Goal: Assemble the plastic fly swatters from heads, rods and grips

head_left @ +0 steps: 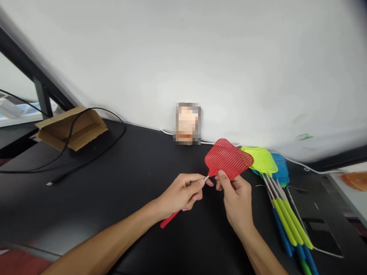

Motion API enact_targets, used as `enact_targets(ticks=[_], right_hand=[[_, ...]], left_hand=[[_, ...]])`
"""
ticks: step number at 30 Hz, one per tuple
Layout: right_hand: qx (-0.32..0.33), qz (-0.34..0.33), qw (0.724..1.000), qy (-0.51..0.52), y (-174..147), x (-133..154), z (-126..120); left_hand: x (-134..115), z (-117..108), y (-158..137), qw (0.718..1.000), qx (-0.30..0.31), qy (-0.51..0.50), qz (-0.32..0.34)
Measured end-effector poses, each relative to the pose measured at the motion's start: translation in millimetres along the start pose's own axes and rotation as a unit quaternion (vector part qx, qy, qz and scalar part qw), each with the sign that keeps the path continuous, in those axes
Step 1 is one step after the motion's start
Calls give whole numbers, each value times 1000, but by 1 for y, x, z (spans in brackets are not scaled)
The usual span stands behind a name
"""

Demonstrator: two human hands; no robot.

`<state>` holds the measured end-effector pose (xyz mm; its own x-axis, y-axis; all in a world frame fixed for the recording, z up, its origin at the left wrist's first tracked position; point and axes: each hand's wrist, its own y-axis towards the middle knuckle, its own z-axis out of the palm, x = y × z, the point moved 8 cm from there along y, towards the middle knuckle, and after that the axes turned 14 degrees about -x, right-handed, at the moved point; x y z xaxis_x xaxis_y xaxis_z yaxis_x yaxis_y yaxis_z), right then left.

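Here, head view: from lower left, our left hand [186, 191] pinches the metal shaft [206, 178] of the red swatter [223, 162], right of centre; from lower right, our right hand [237, 198] clamps its mesh head [231, 154]. Mid-shaft is hidden; the central object [187, 124] is pixelated.

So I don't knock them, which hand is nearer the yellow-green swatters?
Right. The right hand is just left of the yellow-green swatters; the left hand is farther left, holding the red swatter.
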<state>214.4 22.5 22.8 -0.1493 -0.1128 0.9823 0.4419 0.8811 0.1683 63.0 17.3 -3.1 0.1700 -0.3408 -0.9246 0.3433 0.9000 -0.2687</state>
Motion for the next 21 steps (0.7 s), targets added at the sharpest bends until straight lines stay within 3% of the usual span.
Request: enact_targets(ticks=[4, 9, 12, 16, 18, 21], right_hand=[[-7, -20, 999, -32, -2, 7, -3], [82, 59, 987, 122, -5, 0, 14], [113, 146, 964, 190, -7, -8, 26], [176, 275, 904, 275, -12, -12, 41], [175, 304, 883, 311, -11, -11, 41], [156, 320, 875, 328, -11, -13, 37]], left_hand=[[-4, 0, -2, 1000, -5, 22, 15], [-9, 9, -8, 991, 55, -116, -37], [-11, 13, -13, 973, 95, -191, -82], [-9, 19, -18, 957, 133, -225, -127], [-5, 23, -20, 954, 139, -222, -146], [1, 30, -25, 951, 156, -210, -164]])
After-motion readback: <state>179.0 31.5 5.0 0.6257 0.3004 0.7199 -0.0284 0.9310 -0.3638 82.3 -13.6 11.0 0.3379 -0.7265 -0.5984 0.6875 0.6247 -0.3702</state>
